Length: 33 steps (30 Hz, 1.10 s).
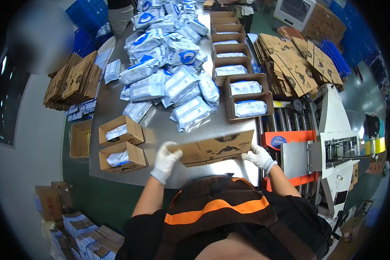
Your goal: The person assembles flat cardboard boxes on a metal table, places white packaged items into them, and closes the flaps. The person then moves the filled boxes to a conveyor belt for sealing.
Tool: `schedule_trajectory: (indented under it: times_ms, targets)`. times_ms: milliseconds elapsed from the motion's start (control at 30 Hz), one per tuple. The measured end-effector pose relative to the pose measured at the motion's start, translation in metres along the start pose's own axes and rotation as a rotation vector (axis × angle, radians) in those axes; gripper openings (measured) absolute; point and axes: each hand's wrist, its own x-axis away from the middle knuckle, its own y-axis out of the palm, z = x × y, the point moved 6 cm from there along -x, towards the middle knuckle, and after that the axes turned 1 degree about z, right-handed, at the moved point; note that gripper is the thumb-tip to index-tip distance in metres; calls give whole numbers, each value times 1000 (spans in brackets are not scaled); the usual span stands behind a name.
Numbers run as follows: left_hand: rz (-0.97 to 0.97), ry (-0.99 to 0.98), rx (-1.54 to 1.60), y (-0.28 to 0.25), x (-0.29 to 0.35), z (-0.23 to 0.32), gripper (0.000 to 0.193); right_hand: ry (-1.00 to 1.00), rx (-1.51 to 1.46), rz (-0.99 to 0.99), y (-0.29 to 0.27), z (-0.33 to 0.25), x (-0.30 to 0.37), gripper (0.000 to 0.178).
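Note:
I hold a flat, folded brown cardboard box (214,148) between both gloved hands over the near edge of the metal table (160,123). My left hand (165,161) grips its left end and my right hand (259,157) grips its right end. Both hands wear white gloves. Two open brown boxes (121,131) (122,157), each with a white packet inside, sit on the table to the left of my left hand. A heap of white and blue plastic packets (171,65) covers the middle of the table beyond.
A row of open boxes with packets (242,93) runs along the table's right side toward a roller conveyor (290,117). Stacks of flat cardboard (294,60) lie right, more (73,80) left. A white machine (333,151) stands at right. Another person (117,13) stands far off.

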Motion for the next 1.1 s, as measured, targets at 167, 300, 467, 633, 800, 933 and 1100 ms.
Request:
schedule_trajectory:
  times_ms: [167,300,467,633,800,933,1100]
  targets:
    - [-122,-96,-25,11,50,-52,20,-112,-534,336,37,6,-46,66]
    - [165,-122,139,-12,46,-58,20,-153,-282,390,56,-29,-46,64]
    - [351,-7,112,-15,25,-6,16,-227,-135,29,97,-64,-32,81]
    - [116,194,-653,20,22,8,31,-173,-140,-148,117,-99,-26,110]
    - [353,319,-252,-36,24,-47,130,-363,287,-207,125,-98,19,98]
    - [119,-115,-19,-13,33,-105,121,-50,61,-394,85,-60,-31,113]
    - [-163,-117,-659,-44,-41,-120,95,-575,178,-119,119,-127,-59,94]
